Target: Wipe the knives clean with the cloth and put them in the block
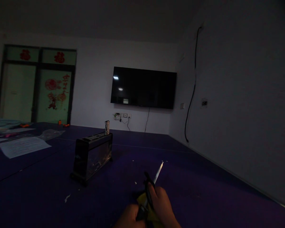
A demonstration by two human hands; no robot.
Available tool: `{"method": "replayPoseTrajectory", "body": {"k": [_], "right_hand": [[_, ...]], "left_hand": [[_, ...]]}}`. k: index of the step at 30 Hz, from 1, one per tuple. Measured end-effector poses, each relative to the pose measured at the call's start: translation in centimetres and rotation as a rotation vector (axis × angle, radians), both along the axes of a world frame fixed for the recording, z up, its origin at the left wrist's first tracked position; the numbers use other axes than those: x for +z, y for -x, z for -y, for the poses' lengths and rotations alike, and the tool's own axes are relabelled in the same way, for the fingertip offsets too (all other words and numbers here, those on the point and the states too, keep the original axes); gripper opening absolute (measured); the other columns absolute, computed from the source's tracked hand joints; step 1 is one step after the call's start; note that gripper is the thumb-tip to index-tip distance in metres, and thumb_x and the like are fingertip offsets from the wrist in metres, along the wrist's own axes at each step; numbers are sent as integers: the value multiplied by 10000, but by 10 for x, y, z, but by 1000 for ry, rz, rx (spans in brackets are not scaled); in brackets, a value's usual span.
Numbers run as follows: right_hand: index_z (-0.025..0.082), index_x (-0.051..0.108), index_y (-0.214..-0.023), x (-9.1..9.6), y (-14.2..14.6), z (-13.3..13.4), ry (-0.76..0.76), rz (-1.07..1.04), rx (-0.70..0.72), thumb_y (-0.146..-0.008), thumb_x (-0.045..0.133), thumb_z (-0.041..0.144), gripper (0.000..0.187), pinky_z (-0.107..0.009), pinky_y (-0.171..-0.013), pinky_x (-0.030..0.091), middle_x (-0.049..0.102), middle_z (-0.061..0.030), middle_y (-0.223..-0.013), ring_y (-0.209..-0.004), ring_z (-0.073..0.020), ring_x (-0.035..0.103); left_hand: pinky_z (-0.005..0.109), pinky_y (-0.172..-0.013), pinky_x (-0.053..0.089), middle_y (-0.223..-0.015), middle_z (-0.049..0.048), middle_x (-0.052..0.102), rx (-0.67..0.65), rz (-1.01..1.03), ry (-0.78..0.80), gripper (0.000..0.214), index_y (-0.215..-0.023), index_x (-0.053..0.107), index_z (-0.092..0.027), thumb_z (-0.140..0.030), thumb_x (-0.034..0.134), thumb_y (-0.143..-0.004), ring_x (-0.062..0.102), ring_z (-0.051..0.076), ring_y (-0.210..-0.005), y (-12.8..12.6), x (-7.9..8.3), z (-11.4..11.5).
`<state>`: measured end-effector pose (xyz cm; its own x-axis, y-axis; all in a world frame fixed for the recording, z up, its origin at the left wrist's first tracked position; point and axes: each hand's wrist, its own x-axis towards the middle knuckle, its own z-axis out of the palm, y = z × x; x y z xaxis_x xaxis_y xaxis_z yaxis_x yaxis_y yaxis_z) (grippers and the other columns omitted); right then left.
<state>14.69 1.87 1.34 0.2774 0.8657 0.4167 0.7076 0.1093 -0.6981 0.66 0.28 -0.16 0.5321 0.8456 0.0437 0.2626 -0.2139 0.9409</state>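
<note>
Low in the view, my left hand (131, 216) and my right hand (161, 201) are close together. Both are closed around a black-and-yellow handheld tool (142, 199), whose exact kind I cannot make out in the dim light. My right thumb presses against its upper black part. From there a slim pale rod (158, 172) sticks up and away to the right, with a bright tip. My left fingers wrap a black lower part, and the palms hide much of the rest. Small white scraps (136, 182) lie on the dark purple tabletop (199, 193) beyond my hands.
A long black box-like device (93, 156) stands left of my hands, with a short patterned cylinder (107, 127) upright on it. Papers (23, 146) and clear plastic (51, 134) lie at the left. A wall screen (143, 88) hangs ahead; a black cable (191, 98) dangles right.
</note>
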Motion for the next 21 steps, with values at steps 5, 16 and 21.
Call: {"method": "replayPoseTrajectory", "body": {"k": [5, 16, 21], "right_hand": [[171, 533, -545, -2, 1, 1, -20, 11, 33, -807, 270, 589, 559, -223, -474, 321, 560, -33, -536, -521, -144, 510], [160, 555, -568, 10, -1, 18, -129, 371, 245, -884, 75, 517, 676, -213, -471, 292, 552, -38, -510, -455, -101, 478], [156, 576, -616, 15, -8, 17, -139, 418, 214, -890, 85, 502, 661, -239, -509, 297, 596, -85, -574, -529, -143, 553]], "left_hand": [[224, -582, 378, -683, 8, 554, 27, -7, 14, 246, -749, 585, -131, -336, 603, -614, 510, 135, -684, 1, -6, -6], [191, -340, 281, -588, -16, 546, 219, 431, 10, 424, -833, 456, -177, -568, 491, -673, 430, 76, -344, 13, 48, 14], [217, -405, 356, -622, 3, 569, 593, 95, -385, 330, -802, 483, -185, -498, 407, -730, 505, 114, -427, 77, 142, -9]]}}
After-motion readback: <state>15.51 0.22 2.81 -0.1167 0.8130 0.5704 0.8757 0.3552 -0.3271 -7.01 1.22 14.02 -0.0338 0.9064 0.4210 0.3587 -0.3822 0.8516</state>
